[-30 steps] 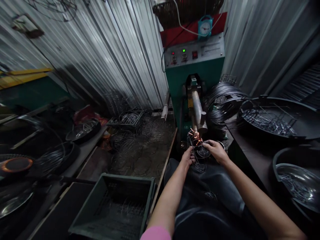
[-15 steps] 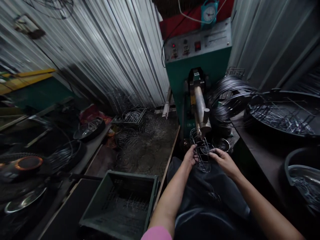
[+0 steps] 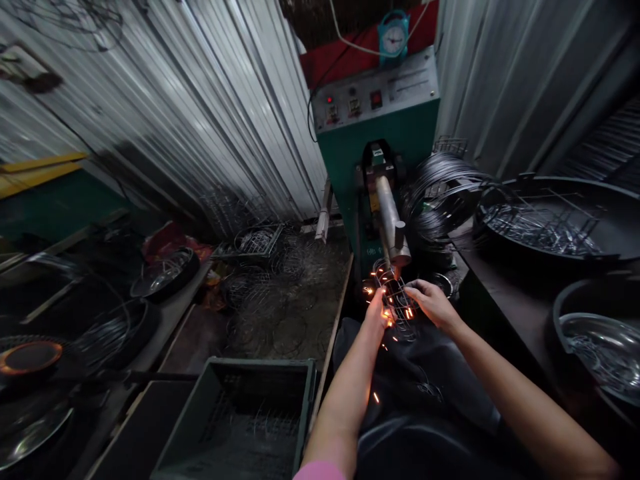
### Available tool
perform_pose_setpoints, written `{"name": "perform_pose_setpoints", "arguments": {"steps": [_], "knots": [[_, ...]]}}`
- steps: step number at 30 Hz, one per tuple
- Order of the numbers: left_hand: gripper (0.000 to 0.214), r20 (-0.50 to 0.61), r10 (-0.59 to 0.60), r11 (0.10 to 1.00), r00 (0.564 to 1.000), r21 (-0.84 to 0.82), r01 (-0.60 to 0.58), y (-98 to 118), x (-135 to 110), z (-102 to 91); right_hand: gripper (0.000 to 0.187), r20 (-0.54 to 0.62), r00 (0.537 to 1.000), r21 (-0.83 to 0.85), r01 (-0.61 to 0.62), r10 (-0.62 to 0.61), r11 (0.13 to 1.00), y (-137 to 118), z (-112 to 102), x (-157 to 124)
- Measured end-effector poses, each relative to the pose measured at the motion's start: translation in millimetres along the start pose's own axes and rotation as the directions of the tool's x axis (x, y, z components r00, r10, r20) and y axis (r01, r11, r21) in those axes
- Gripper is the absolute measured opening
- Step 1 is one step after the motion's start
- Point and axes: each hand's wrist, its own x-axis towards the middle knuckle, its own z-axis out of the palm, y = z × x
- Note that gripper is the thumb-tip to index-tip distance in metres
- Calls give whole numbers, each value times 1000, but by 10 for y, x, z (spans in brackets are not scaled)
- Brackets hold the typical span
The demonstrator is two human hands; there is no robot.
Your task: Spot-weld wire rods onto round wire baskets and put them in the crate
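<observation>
**Wire basket meets the welder in a shower of sparks**

Wire basket [image 3: 399, 301] sits low in the frame just right of centre, pressed up under the tip of the green welding machine [image 3: 380, 143], with orange sparks [image 3: 383, 308] scattering off its left side. The machine, the largest thing in view, stands at twelve o'clock from the basket, its grey control panel [image 3: 375, 97] carrying small lights and switches, a blue clock [image 3: 393, 37] perched above it. A metal arm [image 3: 390, 217] slopes down from the machine to the basket. Corrugated sheet walls [image 3: 200, 113] close in on both sides.

At three o'clock from the basket, a broad dark pan [image 3: 560, 223] holds cut wire pieces, and a steel bowl [image 3: 600, 347] lies at four o'clock. Loops of dark wire [image 3: 435, 193] hang at one o'clock. At seven o'clock stands a green plastic crate [image 3: 240, 420]; finished wire frames [image 3: 270, 293] litter the floor at nine o'clock, with a shallow metal dish [image 3: 167, 267] farther out.

The left hand [image 3: 376, 317] grips the basket's left edge, fingers curled tight around the wire amid the sparks. The right hand [image 3: 433, 303] holds the right edge, fingers bent over the rim and thumb pinching it, steadying the basket against the electrode.
</observation>
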Motion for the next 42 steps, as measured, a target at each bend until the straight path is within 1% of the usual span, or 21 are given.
{"name": "perform_pose_setpoints", "arguments": {"steps": [2,5,10,13,15,16,17,18,19,20,21,22,23,24,26,28,30,33,37,40,42], "knots": [[41,-5,-72,997,997,-14,72,-15,2,-13,31,11,1000,26,-10,10,1000,9,-14,-43],[43,-39,-166,983,985,-79,163,-4,6,-13,32,18,1000,-3,3,-3,1000,34,-41,-82],[43,-108,-164,982,981,-112,152,29,43,13,30,30,1000,-19,-3,4,1000,28,-42,-61],[47,-54,-113,992,992,-68,109,10,20,-39,30,37,999,16,-17,16,1000,36,-52,-83],[53,1,-88,996,996,9,88,-28,-39,-141,32,57,998,31,-19,17,999,79,-85,-132],[54,0,-48,996,999,70,48,-51,-79,-211,33,79,997,33,-22,20,999,112,-107,-164],[53,-16,36,987,999,159,-33,-77,-123,-287,34,107,994,32,-26,22,999,148,-130,-198],[52,-26,172,949,985,274,-158,-103,-167,-364,34,135,991,26,-27,23,999,185,-150,-232],[56,-4,341,860,940,405,-310,-128,-207,-434,34,151,988,16,-26,23,1000,219,-167,-263],[64,65,505,717,861,524,-460,-151,-239,-488,34,160,987,3,-23,22,1000,246,-178,-289],[74,166,625,543,763,610,-577,-171,-261,-525,34,159,987,-10,-17,19,1000,265,-183,-312],[81,271,686,379,675,659,-649,-187,-271,-541,34,146,989,-22,-9,12,1000,275,-183,-330],[82,354,708,254,611,680,-688,-199,-268,-540,34,127,992,-31,-3,6,1000,276,-180,-345],[81,406,716,169,569,690,-704,-208,-253,-526,34,108,994,-35,1,3,999,271,-173,-357],[78,441,719,100,538,700,-707,-221,-196,-480,34,80,997,-32,-1,3,999,246,-159,-375],[75,436,716,118,546,695,-709,-233,-126,-441,35,62,998,-24,-8,10,1000,213,-146,-383],[70,413,722,173,556,670,-722,-246,-66,-423,36,57,998,-16,-6,7,1000,177,-135,-376],[63,361,757,237,545,625,-744,-257,-14,-425,37,47,999,-15,9,-8,1000,127,-125,-330],[63,355,766,252,536,601,-758,-227,9,-427,34,34,999,-29,2,-1,1000,92,-118,-210],[63,371,748,272,550,585,-764,-177,27,-400,33,12,1000,-26,2,-2,1000,97,-103,-115],[64,367,732,310,574,571,-760,-141,46,-371,33,-3,1000,-31,14,-14,999,117,-92,-80]]}}
